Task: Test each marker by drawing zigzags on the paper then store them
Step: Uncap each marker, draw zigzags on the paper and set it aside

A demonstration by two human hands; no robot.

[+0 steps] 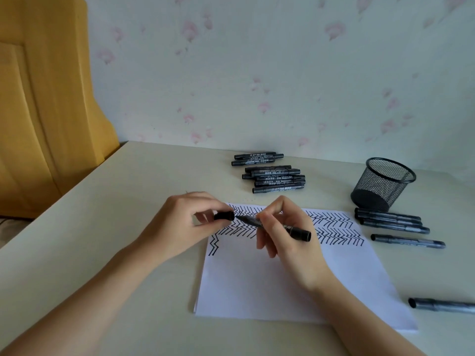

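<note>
Right hand (285,235) gripping black marker (295,230) over zigzag-covered paper (295,286), tip end pointing left toward left hand (185,224), which pinches the cap (224,216) just off the tip. Unused markers piled (272,176) at far edge of table (102,227); mesh pen holder (380,185) tipped at right, four markers (393,222) beside it, one more (442,305) near right edge.

Single head view: high, near, facing forward-down over table (108,227) toward wall (282,73).

Probably home room: floral wallpaper (257,60), desk (102,227), mesh pen cup (383,183).
</note>
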